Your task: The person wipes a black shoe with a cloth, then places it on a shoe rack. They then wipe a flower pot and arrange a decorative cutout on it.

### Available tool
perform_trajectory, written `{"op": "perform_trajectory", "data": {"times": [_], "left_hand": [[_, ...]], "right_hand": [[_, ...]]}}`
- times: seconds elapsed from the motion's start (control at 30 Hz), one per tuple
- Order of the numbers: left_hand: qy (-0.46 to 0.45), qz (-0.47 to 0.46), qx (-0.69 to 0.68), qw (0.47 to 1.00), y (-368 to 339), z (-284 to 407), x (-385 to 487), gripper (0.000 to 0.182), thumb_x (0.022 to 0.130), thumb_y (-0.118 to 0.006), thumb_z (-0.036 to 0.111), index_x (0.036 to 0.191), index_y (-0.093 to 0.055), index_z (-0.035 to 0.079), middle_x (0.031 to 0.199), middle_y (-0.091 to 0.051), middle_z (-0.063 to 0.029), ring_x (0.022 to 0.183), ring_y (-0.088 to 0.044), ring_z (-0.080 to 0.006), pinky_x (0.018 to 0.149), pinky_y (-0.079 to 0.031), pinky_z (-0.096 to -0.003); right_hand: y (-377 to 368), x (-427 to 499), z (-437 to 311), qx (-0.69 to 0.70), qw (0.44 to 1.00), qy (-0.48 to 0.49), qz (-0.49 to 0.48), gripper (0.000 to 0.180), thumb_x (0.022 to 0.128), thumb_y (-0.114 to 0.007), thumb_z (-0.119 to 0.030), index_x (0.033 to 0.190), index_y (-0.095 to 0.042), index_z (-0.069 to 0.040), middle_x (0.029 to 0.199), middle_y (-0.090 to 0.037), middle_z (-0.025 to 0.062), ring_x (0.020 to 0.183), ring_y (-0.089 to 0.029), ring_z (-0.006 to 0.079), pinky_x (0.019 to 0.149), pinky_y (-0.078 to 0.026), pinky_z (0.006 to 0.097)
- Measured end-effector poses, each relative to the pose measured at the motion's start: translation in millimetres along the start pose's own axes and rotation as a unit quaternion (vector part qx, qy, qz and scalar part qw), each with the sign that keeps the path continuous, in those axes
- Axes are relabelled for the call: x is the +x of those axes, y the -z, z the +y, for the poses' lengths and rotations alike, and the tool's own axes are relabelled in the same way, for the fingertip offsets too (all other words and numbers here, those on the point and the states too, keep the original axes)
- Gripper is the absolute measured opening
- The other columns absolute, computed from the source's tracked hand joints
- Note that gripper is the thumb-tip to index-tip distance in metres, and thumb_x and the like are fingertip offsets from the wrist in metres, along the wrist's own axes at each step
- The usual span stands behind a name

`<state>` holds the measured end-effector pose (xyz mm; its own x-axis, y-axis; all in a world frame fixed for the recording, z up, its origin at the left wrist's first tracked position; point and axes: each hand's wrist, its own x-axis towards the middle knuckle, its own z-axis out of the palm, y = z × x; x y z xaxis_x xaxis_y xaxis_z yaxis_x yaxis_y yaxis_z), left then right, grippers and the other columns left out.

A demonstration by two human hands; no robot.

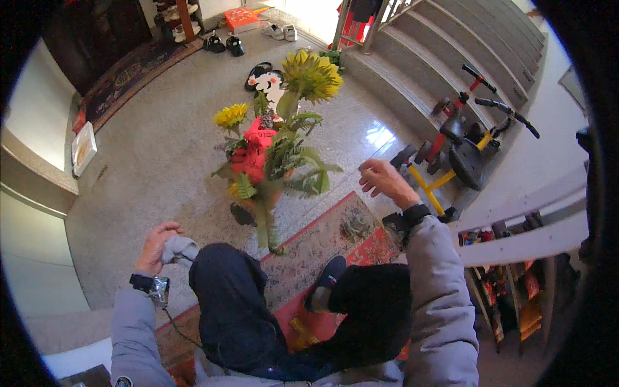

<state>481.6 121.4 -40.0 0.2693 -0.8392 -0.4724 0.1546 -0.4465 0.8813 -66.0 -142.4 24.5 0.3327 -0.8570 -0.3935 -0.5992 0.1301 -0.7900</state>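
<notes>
My left hand (155,245) is closed around a crumpled grey cloth (180,250) beside my left knee. My right hand (387,183) hovers to the right of the flowers, its fingers loosely bent and apart, with nothing visible in it. Between the two stands a tall arrangement of sunflowers (312,75) and green leaves (309,169), apparently artificial. A red bow or wrapping (256,150) sits in its middle. The container below is mostly hidden by foliage. A smaller yellow sunflower (230,116) leans out on the left side.
A patterned rug (314,242) lies under my foot. Two children's ride-on trikes, a red one (447,118) and a yellow one (437,181), stand by the stone stairs (411,63). Shoes (225,44) and a red box (244,19) are at the back. A white shelf (527,242) rises at right.
</notes>
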Motion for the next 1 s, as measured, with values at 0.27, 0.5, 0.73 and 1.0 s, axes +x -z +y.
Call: {"op": "perform_trajectory", "data": {"times": [0.27, 0.5, 0.73, 1.0], "left_hand": [[0.14, -0.103, 0.106, 0.979, -49.9, -55.2, 136.1, 0.04, 0.096, -0.066, 0.017, 0.131, -0.059, -0.001, 0.109, -0.072, -0.0122, 0.101, -0.069, -0.0195, 0.089, -0.054, -0.0308], [0.101, -0.11, 0.183, 0.972, -66.0, -91.3, 209.6, 0.066, 0.093, -0.06, 0.015, 0.152, -0.039, -0.002, 0.14, -0.058, -0.0181, 0.127, -0.056, -0.025, 0.106, -0.044, -0.0318], [0.107, -0.126, 0.069, 0.984, -80.2, -93.5, 238.1, 0.07, 0.093, -0.05, 0.017, 0.158, -0.03, 0.002, 0.158, -0.041, -0.0154, 0.139, -0.045, -0.0247, 0.113, -0.036, -0.0313], [0.141, -0.104, 0.043, 0.984, -110.2, -75.4, 229.9, 0.054, 0.107, -0.049, 0.025, 0.156, -0.034, 0.008, 0.151, -0.05, -0.0096, 0.135, -0.052, -0.022, 0.112, -0.043, -0.0349]], "right_hand": [[-63.1, 149.2, 65.4, -0.044, 0.996, -0.021, -0.07, 0.032, 0.097, -0.057, -0.025, 0.117, -0.066, -0.002, 0.091, -0.07, 0.0112, 0.074, -0.071, 0.0205, 0.059, -0.056, 0.0343], [-107.4, 232.0, 137.7, 0.027, 0.998, 0.022, -0.061, 0.044, 0.099, -0.06, -0.027, 0.137, -0.053, -0.005, 0.1, -0.069, 0.0136, 0.088, -0.069, 0.0233, 0.066, -0.056, 0.0369], [-161.5, 300.4, 163.6, 0.211, 0.967, 0.127, -0.067, 0.06, 0.101, -0.062, -0.038, 0.145, -0.046, -0.001, 0.139, -0.056, 0.0114, 0.119, -0.059, 0.0232, 0.103, -0.045, 0.0361], [-154.4, 295.6, 125.8, 0.196, 0.972, -0.042, -0.12, 0.048, 0.098, -0.057, -0.039, 0.137, -0.061, -0.012, 0.118, -0.065, -0.0004, 0.098, -0.061, 0.0146, 0.074, -0.047, 0.0276]]}}
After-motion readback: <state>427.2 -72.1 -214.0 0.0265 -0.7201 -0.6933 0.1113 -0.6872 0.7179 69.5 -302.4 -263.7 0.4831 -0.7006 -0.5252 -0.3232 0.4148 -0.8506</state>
